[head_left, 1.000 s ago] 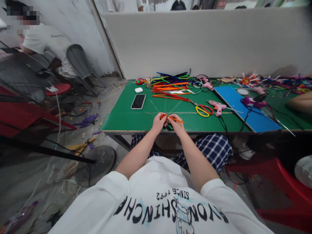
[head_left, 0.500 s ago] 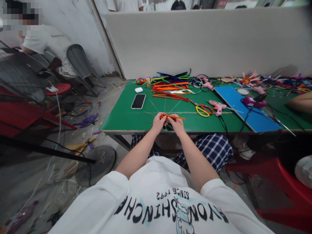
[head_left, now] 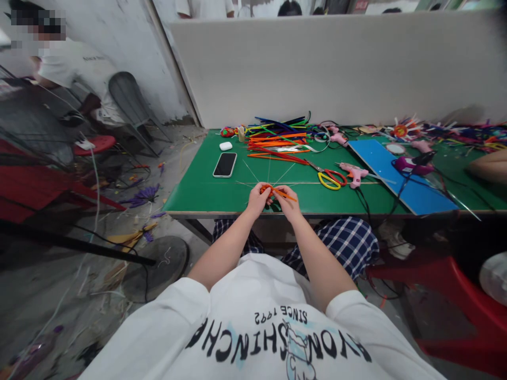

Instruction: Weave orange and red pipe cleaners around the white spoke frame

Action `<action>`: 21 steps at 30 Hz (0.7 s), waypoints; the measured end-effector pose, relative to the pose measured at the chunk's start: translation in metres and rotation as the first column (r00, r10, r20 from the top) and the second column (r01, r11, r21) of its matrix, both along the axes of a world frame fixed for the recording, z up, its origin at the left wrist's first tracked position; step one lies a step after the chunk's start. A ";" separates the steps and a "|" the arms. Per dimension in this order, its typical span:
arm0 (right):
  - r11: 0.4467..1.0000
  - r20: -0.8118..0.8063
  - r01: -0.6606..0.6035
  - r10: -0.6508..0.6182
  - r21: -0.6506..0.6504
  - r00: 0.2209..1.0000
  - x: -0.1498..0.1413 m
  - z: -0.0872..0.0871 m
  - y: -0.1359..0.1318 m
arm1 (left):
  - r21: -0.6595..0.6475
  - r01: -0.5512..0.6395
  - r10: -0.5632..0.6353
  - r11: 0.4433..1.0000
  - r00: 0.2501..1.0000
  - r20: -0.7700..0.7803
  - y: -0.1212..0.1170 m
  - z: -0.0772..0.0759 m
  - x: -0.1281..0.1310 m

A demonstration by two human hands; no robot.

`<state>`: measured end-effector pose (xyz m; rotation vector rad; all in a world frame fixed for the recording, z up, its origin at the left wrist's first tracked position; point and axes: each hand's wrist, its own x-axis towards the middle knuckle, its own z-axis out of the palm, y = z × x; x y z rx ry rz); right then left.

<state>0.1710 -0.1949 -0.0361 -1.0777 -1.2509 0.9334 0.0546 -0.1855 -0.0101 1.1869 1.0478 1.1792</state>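
Close to the green table's (head_left: pixel 190 184) front edge, my left hand (head_left: pixel 257 199) pinches a small orange-red round piece (head_left: pixel 266 190) with thin pale wires (head_left: pixel 250 170) fanning out from it. Part of this piece is covered by my fingers. On its other side my right hand (head_left: pixel 290 208) is closed on an orange strip (head_left: pixel 287 196), which looks like a pipe cleaner; its free end points to the right. Beyond my hands lies a pile of strips (head_left: pixel 277 141), mostly orange and red. Scissors (head_left: pixel 330 179) with red and yellow handles rest to the right.
A phone (head_left: pixel 225 165) and a white case (head_left: pixel 225 146) lie at left. Rightward are a pink glue gun (head_left: pixel 354 174), a blue board (head_left: pixel 396 174), a purple glue gun (head_left: pixel 414 164) and another person's arm (head_left: pixel 489 168). A pale partition (head_left: pixel 317 68) stands behind the table.
The orange strip's free end has swung down toward me and shows a little shorter past my right hand. Both hands stay almost in the same place.
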 end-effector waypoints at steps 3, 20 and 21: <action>1.000 0.008 -0.012 0.012 0.005 1.000 0.002 -0.001 0.000 | 0.003 0.002 -0.002 1.000 1.000 -0.006 0.000 0.000 0.000; 0.999 -0.061 0.001 -0.004 -0.041 0.998 0.000 0.005 -0.001 | 0.010 0.012 -0.012 1.000 1.000 -0.010 -0.001 -0.002 -0.001; 0.999 -0.069 -0.001 -0.002 -0.049 0.998 -0.001 0.007 -0.002 | 0.009 0.009 -0.009 1.000 1.000 -0.014 -0.001 -0.002 -0.001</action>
